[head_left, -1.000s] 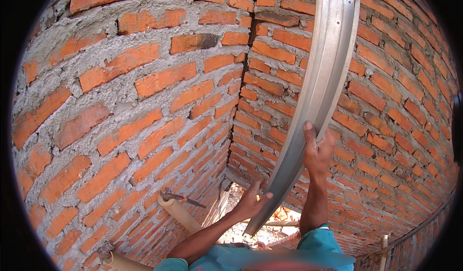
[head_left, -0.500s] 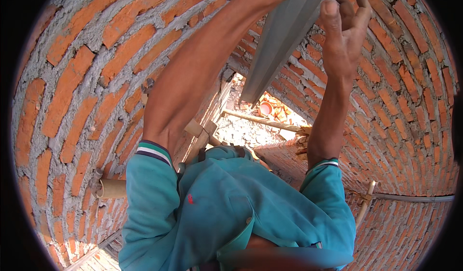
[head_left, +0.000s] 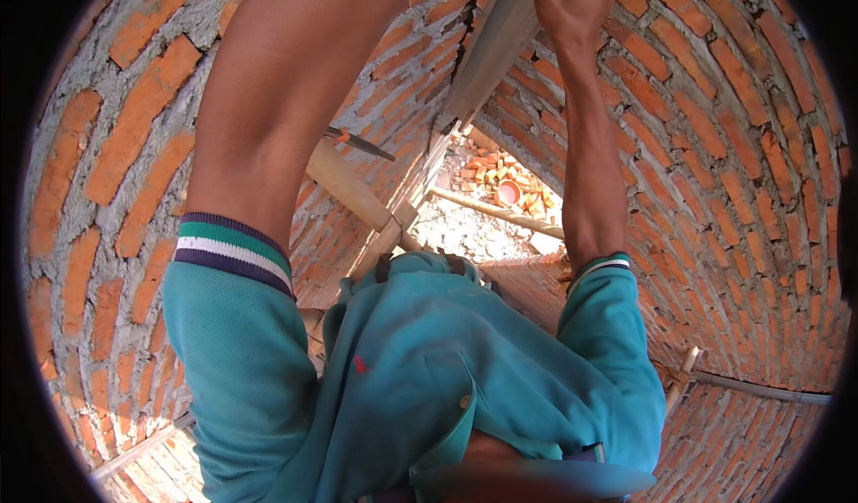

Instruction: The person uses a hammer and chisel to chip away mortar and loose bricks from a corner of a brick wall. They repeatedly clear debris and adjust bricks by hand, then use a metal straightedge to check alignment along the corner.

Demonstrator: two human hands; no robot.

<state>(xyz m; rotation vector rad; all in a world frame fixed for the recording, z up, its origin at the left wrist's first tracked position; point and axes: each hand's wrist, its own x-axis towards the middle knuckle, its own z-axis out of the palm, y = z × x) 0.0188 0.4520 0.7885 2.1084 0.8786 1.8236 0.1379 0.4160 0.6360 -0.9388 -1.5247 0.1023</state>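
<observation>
A long grey beam (head_left: 492,51) with an angled profile runs from the top edge down toward the corner of the brick walls. My right hand (head_left: 572,7) is closed around its side near the top of the picture, the thumb toward the beam; part of the fingers is cut off by the frame. My left forearm (head_left: 277,65) is raised across the upper left, and the left hand lies beyond the top edge. A dark pointed blade (head_left: 362,143) sticks out behind that forearm, above a thick round pole; its handle end is mostly hidden.
Rough brick walls (head_left: 733,172) rise close on both sides. Round scaffold poles (head_left: 353,190) cross below. Far down, through a gap, lie broken bricks, pale rubble and a reddish round container (head_left: 508,194). Another pole (head_left: 760,387) spans the lower right.
My right hand has gone from spread fingers beside the beam to closed on it. My left hand has moved up out of view. The beam's lower end has shifted up toward the wall corner.
</observation>
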